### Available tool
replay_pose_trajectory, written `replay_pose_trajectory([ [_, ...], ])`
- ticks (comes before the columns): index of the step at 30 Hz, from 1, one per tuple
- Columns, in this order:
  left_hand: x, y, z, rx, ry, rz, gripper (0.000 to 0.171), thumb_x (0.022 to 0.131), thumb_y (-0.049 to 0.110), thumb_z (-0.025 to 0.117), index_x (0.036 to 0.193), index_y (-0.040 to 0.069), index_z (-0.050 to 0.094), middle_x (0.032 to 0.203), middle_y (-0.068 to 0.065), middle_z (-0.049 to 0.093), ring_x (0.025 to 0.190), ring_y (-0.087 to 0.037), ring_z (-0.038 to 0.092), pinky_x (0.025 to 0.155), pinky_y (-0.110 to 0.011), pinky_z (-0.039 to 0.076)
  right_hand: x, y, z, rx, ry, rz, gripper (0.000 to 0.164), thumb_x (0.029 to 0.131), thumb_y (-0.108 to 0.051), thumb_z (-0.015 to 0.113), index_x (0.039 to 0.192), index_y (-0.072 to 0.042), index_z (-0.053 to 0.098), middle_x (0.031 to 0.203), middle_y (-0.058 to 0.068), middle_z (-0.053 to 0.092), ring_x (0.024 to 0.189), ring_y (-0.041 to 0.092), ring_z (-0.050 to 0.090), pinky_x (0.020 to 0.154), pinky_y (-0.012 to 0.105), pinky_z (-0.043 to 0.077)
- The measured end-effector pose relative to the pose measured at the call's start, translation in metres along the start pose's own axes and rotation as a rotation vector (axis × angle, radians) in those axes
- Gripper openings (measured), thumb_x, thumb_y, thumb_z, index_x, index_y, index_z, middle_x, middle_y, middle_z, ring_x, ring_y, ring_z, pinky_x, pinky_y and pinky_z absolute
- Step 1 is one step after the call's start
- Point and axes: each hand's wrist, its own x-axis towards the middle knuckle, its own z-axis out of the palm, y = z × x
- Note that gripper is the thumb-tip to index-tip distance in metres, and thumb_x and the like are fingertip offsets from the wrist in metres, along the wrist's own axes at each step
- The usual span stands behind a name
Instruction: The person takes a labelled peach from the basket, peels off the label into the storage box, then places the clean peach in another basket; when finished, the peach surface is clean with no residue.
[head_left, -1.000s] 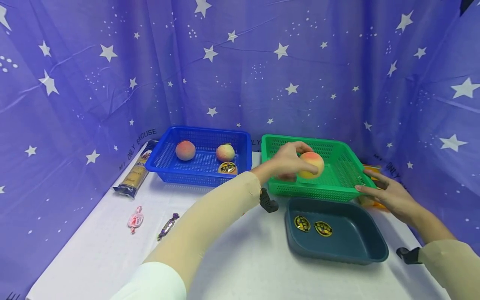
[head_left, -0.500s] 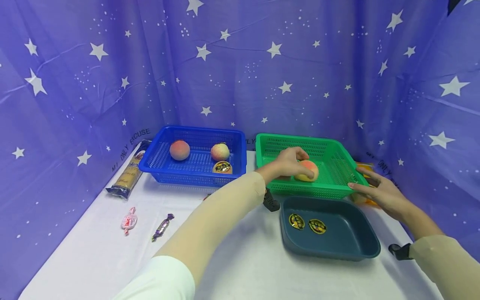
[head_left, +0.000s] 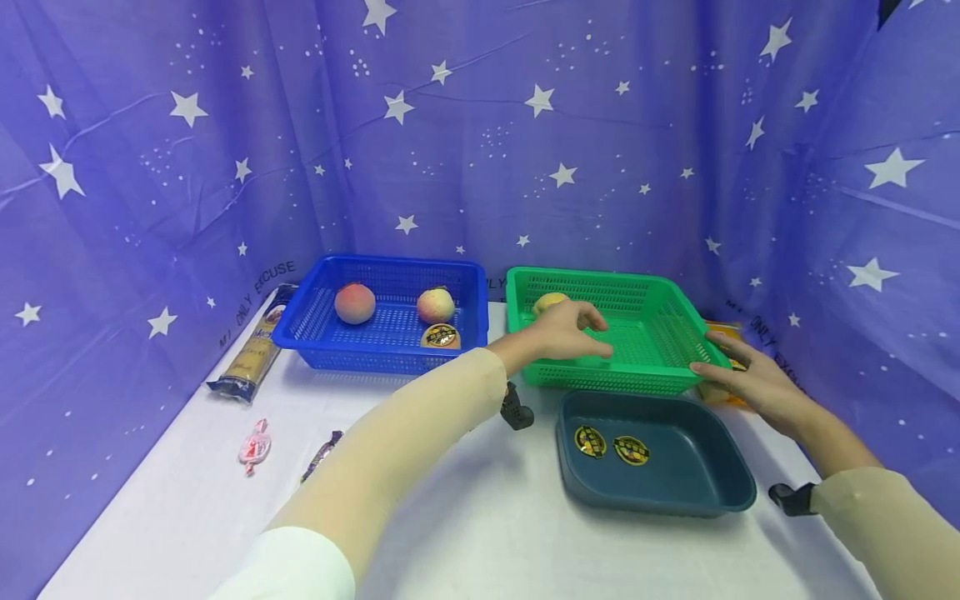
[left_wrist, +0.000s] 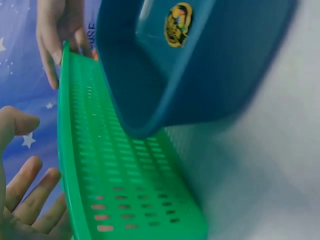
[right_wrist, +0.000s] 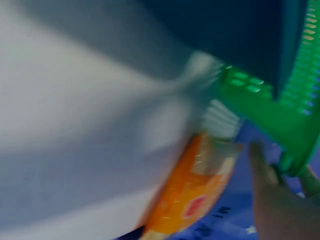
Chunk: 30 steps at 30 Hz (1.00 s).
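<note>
My left hand point(head_left: 564, 331) hovers over the left part of the green basket point(head_left: 645, 379), thumb and fingers apart and nothing between them. Just beyond it a yellowish peach point(head_left: 550, 302) lies in the basket, partly hidden by the hand. In the left wrist view the spread fingers point(left_wrist: 37, 195) show beside the basket's rim. At the basket's right end my right hand point(head_left: 757, 385) grips the rim, thumb on the near side. The right wrist view, blurred, has that hand at the green corner point(right_wrist: 295, 150).
A blue basket point(head_left: 382, 362) holds two peaches and a round-labelled item point(head_left: 441, 337). In front of the green basket stands a dark tray point(head_left: 675, 500) with two round labels. An orange packet point(right_wrist: 195, 195), a long brown packet point(head_left: 255, 357), a pink candy point(head_left: 256, 447) and a purple candy point(head_left: 322, 455) lie around.
My left hand has lowered a peach into the green basket, let it go and drawn back left. The right hand stays on the basket's rim. The head view has shifted slightly.
</note>
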Motion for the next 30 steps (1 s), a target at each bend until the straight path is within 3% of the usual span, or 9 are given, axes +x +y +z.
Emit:
replay_pose_trajectory([
  [6, -0.018, 0.001, -0.013, 0.062, -0.031, 0.031, 0.040, 0.101, 0.035, 0.082, 0.137, 0.021, 0.070, 0.150, 0.002, 0.067, 0.149, -0.024, 0.059, 0.118, -0.035, 0.055, -0.007, -0.020, 0.003, -0.253, 0.056, -0.058, 0.091, 0.114, -0.049, 0.059, 0.176, 0.000, 0.014, 0.176, 0.045, 0.010, 0.153, 0.075, 0.022, 0.111, 0.089, 0.036],
  [9, -0.028, 0.002, -0.022, 0.041, -0.036, 0.033, 0.043, 0.101, 0.033, 0.081, 0.140, 0.020, 0.068, 0.144, 0.002, 0.067, 0.116, -0.013, 0.072, 0.107, -0.033, 0.056, -0.010, -0.032, 0.007, -0.316, 0.078, -0.093, 0.088, 0.114, -0.048, 0.060, 0.174, 0.002, 0.021, 0.176, 0.045, 0.012, 0.154, 0.075, 0.021, 0.111, 0.091, 0.033],
  [12, -0.036, 0.000, -0.033, 0.017, -0.027, 0.029, 0.044, 0.101, 0.032, 0.079, 0.141, 0.020, 0.067, 0.142, 0.001, 0.067, 0.104, -0.009, 0.070, 0.104, -0.033, 0.056, -0.013, -0.043, 0.014, -0.350, 0.099, -0.111, 0.085, 0.113, -0.047, 0.061, 0.173, 0.002, 0.025, 0.174, 0.045, 0.019, 0.153, 0.074, 0.024, 0.110, 0.091, 0.034],
  [13, -0.037, -0.001, -0.036, 0.013, -0.023, 0.029, 0.045, 0.100, 0.032, 0.078, 0.142, 0.020, 0.067, 0.143, 0.001, 0.067, 0.108, -0.010, 0.071, 0.104, -0.033, 0.057, -0.014, -0.047, 0.017, -0.357, 0.106, -0.118, 0.084, 0.114, -0.045, 0.061, 0.173, 0.002, 0.026, 0.169, 0.045, 0.030, 0.148, 0.072, 0.036, 0.109, 0.088, 0.039],
  [15, -0.041, -0.005, -0.042, 0.031, -0.001, 0.025, 0.046, 0.099, 0.034, 0.078, 0.142, 0.021, 0.067, 0.149, 0.001, 0.067, 0.134, -0.017, 0.066, 0.110, -0.037, 0.058, -0.016, -0.053, 0.022, -0.388, 0.132, -0.143, 0.080, 0.113, -0.042, 0.063, 0.171, 0.003, 0.030, 0.160, 0.044, 0.045, 0.133, 0.067, 0.056, 0.104, 0.082, 0.047],
  [18, -0.046, -0.011, -0.052, 0.073, 0.029, 0.015, 0.048, 0.099, 0.038, 0.078, 0.143, 0.022, 0.065, 0.153, 0.001, 0.066, 0.150, -0.023, 0.056, 0.117, -0.041, 0.056, -0.018, -0.064, 0.031, -0.410, 0.151, -0.159, 0.077, 0.112, -0.039, 0.065, 0.169, 0.003, 0.035, 0.157, 0.042, 0.050, 0.128, 0.065, 0.061, 0.101, 0.079, 0.049],
  [19, -0.048, -0.012, -0.056, 0.081, 0.037, 0.014, 0.049, 0.100, 0.039, 0.078, 0.144, 0.021, 0.065, 0.155, 0.000, 0.065, 0.154, -0.025, 0.054, 0.121, -0.044, 0.054, -0.019, -0.068, 0.035, -0.408, 0.152, -0.163, 0.076, 0.112, -0.039, 0.065, 0.169, 0.002, 0.036, 0.158, 0.041, 0.051, 0.129, 0.065, 0.061, 0.101, 0.080, 0.049],
  [22, -0.054, -0.016, -0.068, 0.105, 0.058, 0.005, 0.051, 0.103, 0.040, 0.078, 0.147, 0.019, 0.063, 0.160, -0.002, 0.062, 0.158, -0.026, 0.050, 0.127, -0.049, 0.049, -0.022, -0.081, 0.047, -0.376, 0.134, -0.178, 0.076, 0.111, -0.039, 0.067, 0.168, 0.001, 0.038, 0.171, 0.039, 0.035, 0.152, 0.068, 0.036, 0.112, 0.088, 0.038],
  [30, -0.073, -0.027, -0.101, 0.135, 0.138, -0.053, 0.051, 0.103, 0.040, 0.078, 0.147, 0.020, 0.064, 0.160, -0.003, 0.060, 0.158, -0.030, 0.049, 0.127, -0.054, 0.048, -0.028, -0.120, 0.083, -0.335, 0.108, -0.238, 0.074, 0.110, -0.046, 0.069, 0.168, -0.008, 0.043, 0.174, 0.030, 0.039, 0.157, 0.060, 0.037, 0.117, 0.086, 0.038],
])
